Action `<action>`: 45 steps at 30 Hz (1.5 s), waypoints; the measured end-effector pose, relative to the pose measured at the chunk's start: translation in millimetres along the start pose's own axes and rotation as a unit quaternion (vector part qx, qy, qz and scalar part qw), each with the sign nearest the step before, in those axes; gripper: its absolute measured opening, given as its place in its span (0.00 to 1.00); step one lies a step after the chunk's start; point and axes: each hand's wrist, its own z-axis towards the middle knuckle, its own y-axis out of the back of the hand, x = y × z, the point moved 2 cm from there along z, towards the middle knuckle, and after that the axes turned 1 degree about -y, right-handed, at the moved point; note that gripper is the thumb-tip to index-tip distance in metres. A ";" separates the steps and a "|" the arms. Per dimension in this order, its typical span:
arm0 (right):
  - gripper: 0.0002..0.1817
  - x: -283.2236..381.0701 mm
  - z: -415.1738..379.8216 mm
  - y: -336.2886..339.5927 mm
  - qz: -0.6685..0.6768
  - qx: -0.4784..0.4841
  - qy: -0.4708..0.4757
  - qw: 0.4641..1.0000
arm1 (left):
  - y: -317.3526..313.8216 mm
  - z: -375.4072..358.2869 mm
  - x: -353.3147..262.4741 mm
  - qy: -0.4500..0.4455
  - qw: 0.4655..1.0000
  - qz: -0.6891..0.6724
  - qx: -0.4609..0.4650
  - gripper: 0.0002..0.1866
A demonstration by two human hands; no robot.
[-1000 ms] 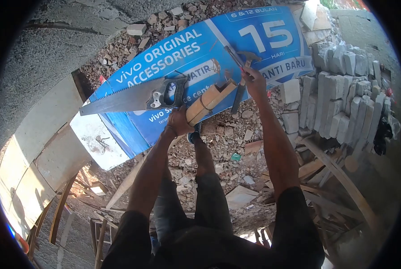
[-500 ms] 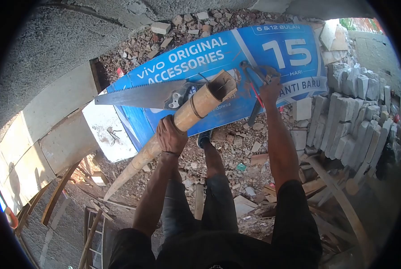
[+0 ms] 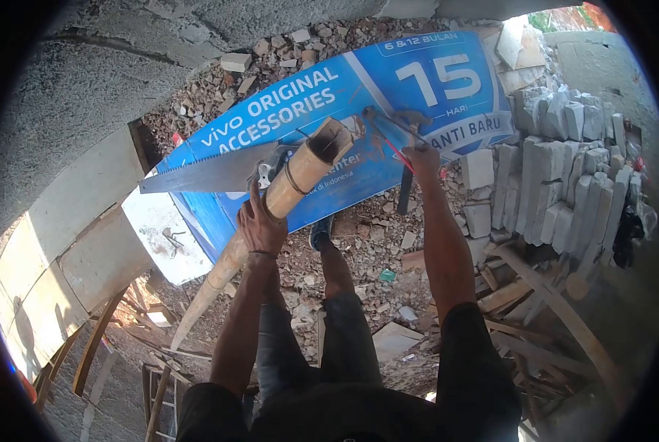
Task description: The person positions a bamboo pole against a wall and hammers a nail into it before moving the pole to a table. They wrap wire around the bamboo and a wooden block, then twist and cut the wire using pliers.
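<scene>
My left hand is wrapped round a thick bamboo pole, which slants up to the right. The pole's hollow, split upper end lies over a blue printed sign board. My right hand is closed at a hammer near its head, over the board's lower edge. Beside it lie pincers with a red handle, crossing close to the hammer. A handsaw rests on the board, its grip partly hidden behind the pole.
Broken rubble covers the ground around my legs. Stacked pale blocks stand at the right, with scrap timber below them. A concrete wall rises at upper left, beside pale slabs. A white panel lies under the saw's tip.
The view has shifted, so the scene appears further left. Both hands keep their holds; the left fingers look slightly more spread on the pole. The hammer stands a little more upright in view.
</scene>
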 end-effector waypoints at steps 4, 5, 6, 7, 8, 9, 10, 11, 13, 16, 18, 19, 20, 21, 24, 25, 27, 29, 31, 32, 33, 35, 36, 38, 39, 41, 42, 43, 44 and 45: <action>0.12 -12.5 -16.1 -24.4 0.246 0.082 0.048 0.965 | 10.4 5.3 1.9 -0.014 1.000 -0.003 0.028 0.49; 0.11 -4.1 -30.6 -22.7 0.302 0.070 0.024 0.950 | 10.8 6.1 3.4 -0.004 1.000 -0.001 0.031 0.49; 0.11 -1.2 -38.7 -28.1 0.302 0.068 0.023 0.951 | 10.9 7.1 3.7 0.007 0.999 0.000 0.033 0.49; 0.09 -3.6 -43.3 -32.7 0.370 -0.012 -0.007 0.929 | 11.7 7.7 3.3 0.006 0.999 -0.001 0.033 0.49; 0.08 -7.3 -46.3 -33.6 0.434 -0.093 -0.038 0.896 | 13.0 7.7 3.0 0.005 0.999 -0.001 0.032 0.49; 0.08 -14.1 -44.5 -34.2 0.434 -0.095 -0.038 0.895 | 13.7 8.4 2.3 0.002 1.000 -0.001 0.030 0.48; 0.07 -22.3 -42.5 -29.4 0.416 -0.170 -0.008 0.893 | 12.0 8.5 2.6 0.001 1.000 -0.001 0.030 0.48; 0.06 -31.3 -41.4 -23.5 0.394 -0.244 0.020 0.886 | 10.7 7.3 3.1 0.001 1.000 0.004 0.027 0.48; 0.08 -30.4 -45.1 6.1 0.361 -0.306 0.073 0.878 | 10.7 4.5 3.3 0.005 1.000 0.012 0.023 0.49; 0.08 -16.9 -62.6 76.4 0.178 -0.361 0.108 0.909 | 7.4 1.2 0.5 -0.010 1.000 0.008 0.017 0.48; 0.10 -5.4 -81.3 124.4 0.144 -0.338 0.109 0.924 | -2.8 -2.8 3.0 -0.029 0.999 0.004 0.013 0.48; 0.12 0.1 -89.9 144.5 0.129 -0.225 0.080 0.963 | -3.3 -2.9 -0.6 -0.029 0.999 -0.011 0.018 0.45; 0.14 7.5 -98.2 160.4 0.109 -0.108 0.049 0.987 | -6.1 -2.1 -2.6 -0.025 0.999 -0.016 0.015 0.45; 0.14 18.4 -109.9 176.1 0.103 -0.109 0.051 0.987 | -11.6 -2.9 -2.8 -0.017 0.999 -0.016 0.047 0.42; 0.15 51.4 -142.6 195.9 0.008 -0.016 0.076 0.997 | -25.6 -5.6 -3.2 -0.005 0.994 -0.030 0.101 0.34; 0.16 61.7 -154.4 196.4 0.085 -0.021 0.117 0.989 | -28.0 -5.3 -4.5 0.002 0.991 -0.040 0.126 0.30; 0.17 92.1 -173.6 180.0 0.231 -0.077 0.188 0.951 | -28.0 -5.7 -5.0 0.002 0.990 -0.057 0.130 0.28; 0.17 118.1 -181.2 181.6 0.250 0.071 0.173 0.950 | -25.5 -7.5 -4.8 0.001 0.989 -0.069 0.135 0.26; 0.17 147.9 -193.4 181.7 0.266 0.214 0.151 0.928 | -20.9 -7.8 -4.4 0.004 0.990 -0.082 0.118 0.25; 0.17 166.2 -198.3 182.1 0.164 0.156 0.193 0.955 | -17.5 -7.4 -3.9 0.003 0.990 -0.082 0.115 0.25; 0.18 180.8 -201.2 180.6 0.058 0.097 0.233 0.966 | -13.5 -7.0 -4.0 -0.009 0.990 -0.093 0.109 0.25; 0.21 199.1 -205.2 176.7 0.044 0.035 0.337 0.940 | -7.6 -6.6 -3.2 -0.017 0.989 -0.105 0.099 0.24; 0.24 208.5 -208.4 175.9 0.030 -0.029 0.432 0.901 | -6.9 -5.4 -2.2 -0.009 0.988 -0.112 0.107 0.25; 0.25 223.8 -213.3 169.0 0.023 -0.058 0.477 0.877 | -5.8 -6.2 0.1 0.003 0.986 -0.120 0.117 0.26; 0.27 229.9 -216.4 166.7 0.017 -0.087 0.520 0.850 | -6.0 -6.3 1.0 0.001 0.986 -0.119 0.120 0.27; 0.26 230.0 -212.8 153.2 -0.067 -0.078 0.518 0.849 | -4.1 -5.4 2.9 -0.002 0.986 -0.119 0.119 0.28; 0.26 227.4 -210.7 144.7 -0.149 -0.068 0.513 0.843 | -1.3 -5.7 2.2 -0.003 0.985 -0.123 0.118 0.28; 0.26 223.2 -207.9 139.9 -0.149 -0.067 0.516 0.841 | 0.4 -6.1 2.5 -0.003 0.985 -0.126 0.116 0.28; 0.26 214.3 -202.4 132.3 -0.267 -0.002 0.454 0.850 | 2.3 -8.4 2.2 -0.002 0.986 -0.125 0.114 0.28; 0.26 213.3 -201.1 127.4 -0.378 0.061 0.381 0.841 | 4.9 -9.9 2.0 -0.017 0.988 -0.114 0.103 0.24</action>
